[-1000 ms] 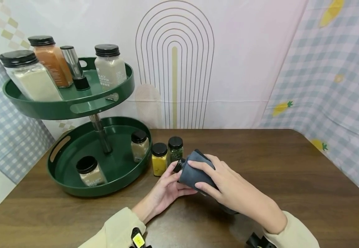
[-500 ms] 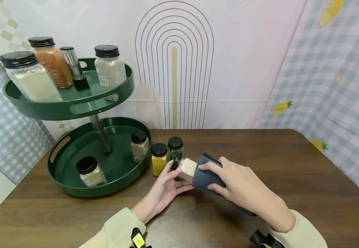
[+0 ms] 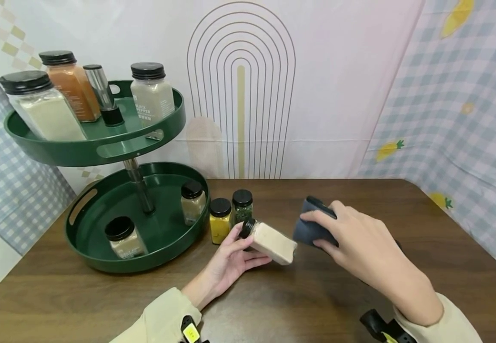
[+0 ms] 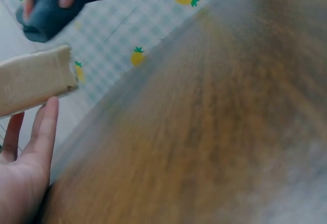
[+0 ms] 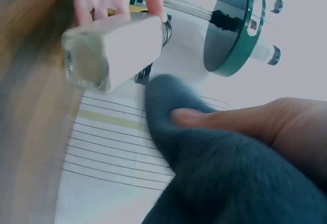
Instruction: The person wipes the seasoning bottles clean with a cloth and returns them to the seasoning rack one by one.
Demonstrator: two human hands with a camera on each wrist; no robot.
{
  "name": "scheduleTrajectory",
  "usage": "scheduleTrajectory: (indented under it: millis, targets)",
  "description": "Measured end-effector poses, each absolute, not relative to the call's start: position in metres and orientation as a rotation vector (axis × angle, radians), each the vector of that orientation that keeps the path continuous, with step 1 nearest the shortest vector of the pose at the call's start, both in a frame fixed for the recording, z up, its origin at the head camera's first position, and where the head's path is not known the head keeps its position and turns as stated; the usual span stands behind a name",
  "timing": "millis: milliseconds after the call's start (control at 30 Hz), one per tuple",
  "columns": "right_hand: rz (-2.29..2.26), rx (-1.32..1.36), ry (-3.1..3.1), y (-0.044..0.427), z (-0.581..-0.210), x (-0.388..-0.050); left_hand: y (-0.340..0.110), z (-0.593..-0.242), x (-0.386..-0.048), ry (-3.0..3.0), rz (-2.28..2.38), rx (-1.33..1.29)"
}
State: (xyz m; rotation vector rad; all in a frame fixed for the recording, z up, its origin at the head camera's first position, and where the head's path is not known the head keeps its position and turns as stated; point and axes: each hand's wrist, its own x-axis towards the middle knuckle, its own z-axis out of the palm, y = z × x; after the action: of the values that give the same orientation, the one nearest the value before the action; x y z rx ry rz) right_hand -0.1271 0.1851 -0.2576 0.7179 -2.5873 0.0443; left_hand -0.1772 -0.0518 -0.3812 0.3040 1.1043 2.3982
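My left hand (image 3: 226, 267) grips a square clear spice jar (image 3: 275, 244) full of pale powder near its black lid. The jar lies tilted above the table, its base pointing right. A dark blue-grey cloth (image 3: 312, 226) is bunched in my right hand (image 3: 365, 245), to the right of the jar and apart from it. In the right wrist view, the thumb presses on the cloth (image 5: 219, 157), and the jar's base (image 5: 87, 63) faces the camera. Part of the cloth is hidden behind the right hand in the head view.
A yellow spice jar (image 3: 220, 224) and a green herb jar (image 3: 242, 205) stand just behind the left hand. At left is a two-tier green tray stand (image 3: 97, 259), with a black pepper jar (image 3: 151, 95) and several others on it. The wooden table (image 3: 406, 219) extends right.
The cloth first covered most of the jar. My right hand has pulled it off to the right, uncovering the jar's body. The left hand has stayed nearly in place.
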Motion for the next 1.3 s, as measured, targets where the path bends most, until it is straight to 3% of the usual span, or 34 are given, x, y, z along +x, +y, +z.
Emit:
scheduleTrajectory:
  millis: [400, 1067, 1300]
  targets:
    - [0.285, 0.8, -2.422, 0.153, -0.289, -0.138, -0.053, -0.381, -0.175, 1.121, 2.332, 0.426]
    - [-0.019, 0.757, -2.733, 0.179, -0.276, -0.136, -0.051, -0.382, -0.177, 1.113, 2.358, 0.396]
    - [-0.231, 0.588, -2.767, 0.185, -0.276, -0.136, -0.052, -0.383, -0.175, 1.1, 2.377, 0.41]
